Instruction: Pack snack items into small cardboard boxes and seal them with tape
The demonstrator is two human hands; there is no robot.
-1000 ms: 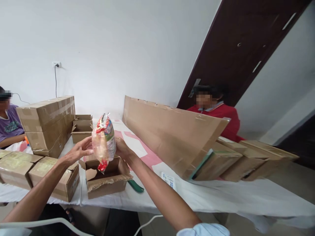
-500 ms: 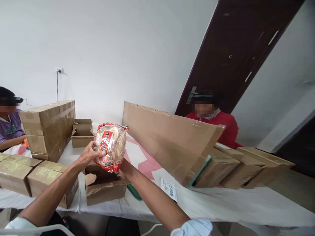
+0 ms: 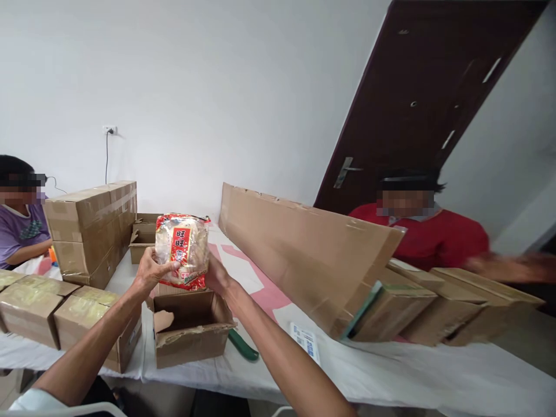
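A clear bag of rice crackers [image 3: 191,246] with red edges and a red label is held up in front of me, its label facing me. My left hand [image 3: 152,273] grips its lower left side, thumb across the front. My right hand [image 3: 219,273] is closed on the right side, and its fingers are partly hidden behind the bag. Just below the bag stands an open cardboard box [image 3: 191,348] with torn flap edges. Its visible inside is dark. A green curved object [image 3: 244,346] lies against the box's right side.
Taped cartons [image 3: 89,310] line the left, with a taller stack [image 3: 98,223] behind. A small open box [image 3: 142,248] stands farther back. A cardboard panel [image 3: 299,249] and several boxes [image 3: 399,310] stand right. A printed white packet [image 3: 304,341] lies nearby. Two people sit beyond.
The bag has moved slightly up and left and turned so its label faces me more squarely. The person in red has shifted right, with an arm stretched out and blurred.
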